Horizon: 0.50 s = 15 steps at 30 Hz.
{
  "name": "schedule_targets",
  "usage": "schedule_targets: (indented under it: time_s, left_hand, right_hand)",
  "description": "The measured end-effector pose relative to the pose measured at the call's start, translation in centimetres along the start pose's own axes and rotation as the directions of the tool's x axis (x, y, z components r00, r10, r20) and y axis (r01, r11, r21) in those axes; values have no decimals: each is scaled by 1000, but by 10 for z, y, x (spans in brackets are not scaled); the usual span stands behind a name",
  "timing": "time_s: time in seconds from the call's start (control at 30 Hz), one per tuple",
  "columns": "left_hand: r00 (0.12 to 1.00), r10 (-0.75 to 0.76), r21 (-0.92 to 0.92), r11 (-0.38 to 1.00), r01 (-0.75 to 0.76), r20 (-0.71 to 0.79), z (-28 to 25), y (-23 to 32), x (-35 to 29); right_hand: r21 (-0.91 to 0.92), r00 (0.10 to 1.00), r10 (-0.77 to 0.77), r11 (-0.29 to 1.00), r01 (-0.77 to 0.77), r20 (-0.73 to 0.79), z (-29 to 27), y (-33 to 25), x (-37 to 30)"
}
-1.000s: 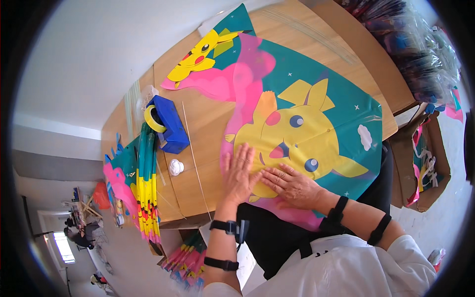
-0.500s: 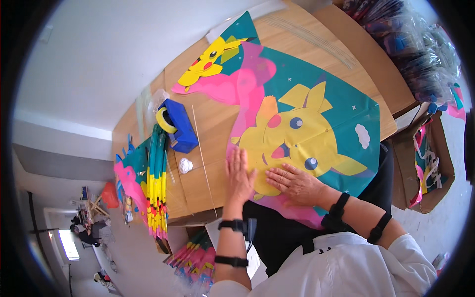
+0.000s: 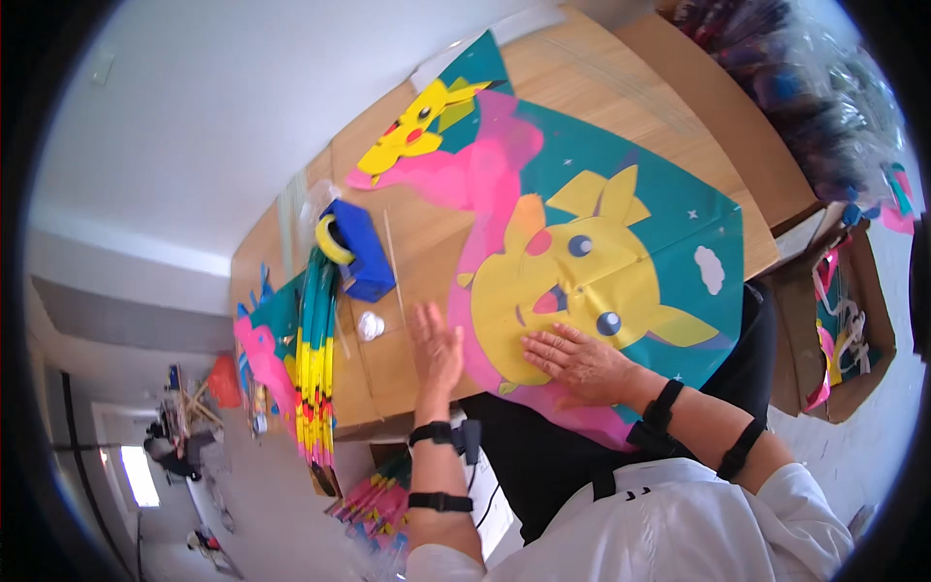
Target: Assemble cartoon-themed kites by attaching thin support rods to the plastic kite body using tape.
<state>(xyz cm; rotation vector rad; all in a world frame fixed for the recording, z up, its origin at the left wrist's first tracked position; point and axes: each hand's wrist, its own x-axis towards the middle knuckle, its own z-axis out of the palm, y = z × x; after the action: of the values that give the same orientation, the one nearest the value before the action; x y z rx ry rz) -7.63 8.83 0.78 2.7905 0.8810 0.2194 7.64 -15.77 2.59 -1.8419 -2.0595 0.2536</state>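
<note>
A large printed kite sheet [image 3: 669,272], teal and pink with a yellow cartoon animal, is spread over the table and hangs over its near edge onto my lap. My right hand [image 3: 580,364] rests flat on the yellow print, fingers stretched. To the left of the sheet is my left hand [image 3: 436,351], its fingers extended and nothing in it. A thin pale rod [image 3: 392,247] runs along the table toward that hand; its near end is hard to make out. Beyond the large sheet lies a smaller printed piece [image 3: 407,131] with a similar design.
Left on the table are a blue tape dispenser [image 3: 369,254], a small white ball-like thing [image 3: 369,326] and a bundle of folded printed sheets [image 3: 315,369]. An open cardboard box [image 3: 868,378] with printed pieces and white ribbon stands right. Plastic-wrapped packs [image 3: 805,97] are piled far right.
My left hand has lifted off the sheet's left edge and moved left. The right hand stays in place on the sheet. The view has shifted slightly.
</note>
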Motion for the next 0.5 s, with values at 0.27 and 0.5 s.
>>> schedule_targets:
  time_s: [0.27, 0.5]
  left_hand:
    - [978, 182, 108, 975, -193, 102, 18, 108, -5]
    - [978, 153, 142, 975, -173, 141, 13, 106, -4]
  right_hand:
    - [247, 831, 412, 908, -339, -372, -19, 33, -24]
    - [-150, 640, 683, 634, -759, -352, -59, 118, -111]
